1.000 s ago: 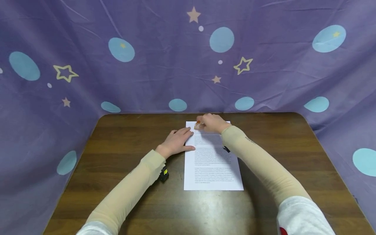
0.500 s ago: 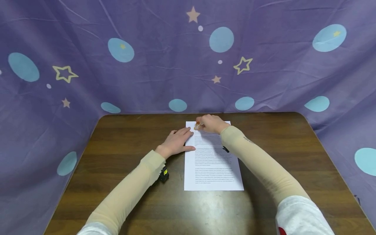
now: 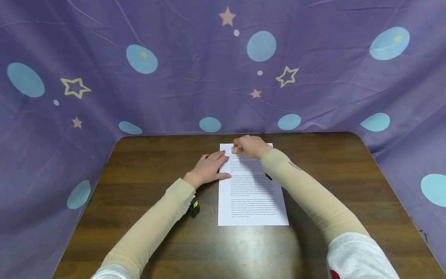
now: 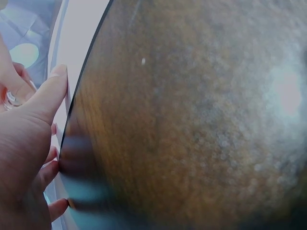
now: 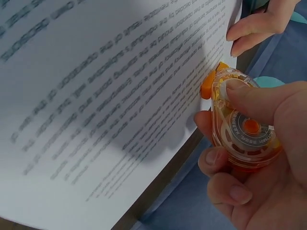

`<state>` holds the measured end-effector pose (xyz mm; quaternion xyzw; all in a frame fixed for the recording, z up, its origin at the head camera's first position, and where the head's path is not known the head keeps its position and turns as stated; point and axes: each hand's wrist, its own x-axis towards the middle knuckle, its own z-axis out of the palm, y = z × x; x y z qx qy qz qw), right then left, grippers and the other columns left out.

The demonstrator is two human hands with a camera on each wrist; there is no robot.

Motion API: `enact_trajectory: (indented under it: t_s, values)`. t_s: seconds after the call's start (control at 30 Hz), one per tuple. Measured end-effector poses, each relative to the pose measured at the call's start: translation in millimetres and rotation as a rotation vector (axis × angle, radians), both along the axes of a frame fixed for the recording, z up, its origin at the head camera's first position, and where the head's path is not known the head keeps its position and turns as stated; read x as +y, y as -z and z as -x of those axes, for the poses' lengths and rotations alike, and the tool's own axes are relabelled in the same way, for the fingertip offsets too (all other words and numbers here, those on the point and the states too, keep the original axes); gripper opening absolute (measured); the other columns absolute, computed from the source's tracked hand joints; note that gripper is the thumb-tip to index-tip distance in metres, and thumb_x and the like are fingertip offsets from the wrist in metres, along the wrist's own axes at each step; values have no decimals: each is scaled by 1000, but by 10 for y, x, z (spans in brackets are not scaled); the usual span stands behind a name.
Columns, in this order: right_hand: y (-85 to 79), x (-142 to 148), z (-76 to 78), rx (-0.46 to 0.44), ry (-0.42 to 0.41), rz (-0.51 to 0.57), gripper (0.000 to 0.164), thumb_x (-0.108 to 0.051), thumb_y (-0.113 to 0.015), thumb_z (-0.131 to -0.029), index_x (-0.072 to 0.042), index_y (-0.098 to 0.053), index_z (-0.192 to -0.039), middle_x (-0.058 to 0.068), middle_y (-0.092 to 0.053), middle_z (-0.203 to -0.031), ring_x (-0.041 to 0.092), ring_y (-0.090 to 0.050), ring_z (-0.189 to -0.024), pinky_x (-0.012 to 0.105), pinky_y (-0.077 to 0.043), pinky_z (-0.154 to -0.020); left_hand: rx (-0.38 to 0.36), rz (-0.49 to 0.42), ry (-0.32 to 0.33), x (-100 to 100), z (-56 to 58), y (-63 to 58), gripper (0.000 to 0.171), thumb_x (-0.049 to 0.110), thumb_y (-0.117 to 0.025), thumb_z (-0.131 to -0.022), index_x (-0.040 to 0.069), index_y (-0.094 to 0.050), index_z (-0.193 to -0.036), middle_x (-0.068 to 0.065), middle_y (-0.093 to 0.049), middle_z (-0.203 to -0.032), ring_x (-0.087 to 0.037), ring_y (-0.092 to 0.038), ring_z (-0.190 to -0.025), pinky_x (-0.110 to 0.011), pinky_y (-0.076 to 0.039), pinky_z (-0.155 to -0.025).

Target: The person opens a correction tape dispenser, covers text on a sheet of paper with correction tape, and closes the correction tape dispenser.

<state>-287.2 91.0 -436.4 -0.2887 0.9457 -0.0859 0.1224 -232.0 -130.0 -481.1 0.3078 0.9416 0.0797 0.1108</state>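
Observation:
A printed sheet of paper [image 3: 251, 213] lies on the wooden table in the head view. My left hand [image 3: 208, 167] is spread over its left edge, fingers straight, thumb on the page. Up at the top-left of the text, my right hand [image 3: 253, 146] grips a correction tape dispenser [image 5: 247, 127]. It has a clear case with an orange hub and an orange piece by its tip. In the right wrist view the thumb presses one side and curled fingers support the other. The tip sits right at the first lines of print, close to the left hand's fingertips.
The brown wooden table [image 3: 150, 155] has rounded far corners. A purple curtain [image 3: 188, 69] with stars and blue spots hangs behind it and along both sides. A small black wrist camera [image 3: 193, 207] hangs under the left sleeve.
The correction tape dispenser has shifted very slightly right along the top of the text, in my right hand. My left hand stays in place on the paper.

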Motion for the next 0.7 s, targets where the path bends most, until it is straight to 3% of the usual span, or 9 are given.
enact_trajectory:
  t_s: [0.7]
  values:
    - [13,326,-37,24,29,6,18,-27,-74,-99,-16,-74,-114,3,-75,-110,26,-72,-99,46,-59,-81,-17,-5,-4,6,13,21,80,60,-62,-99,11,-42,-159,-15,-28,-170,-30,-25,-157,-59,-25,-121]
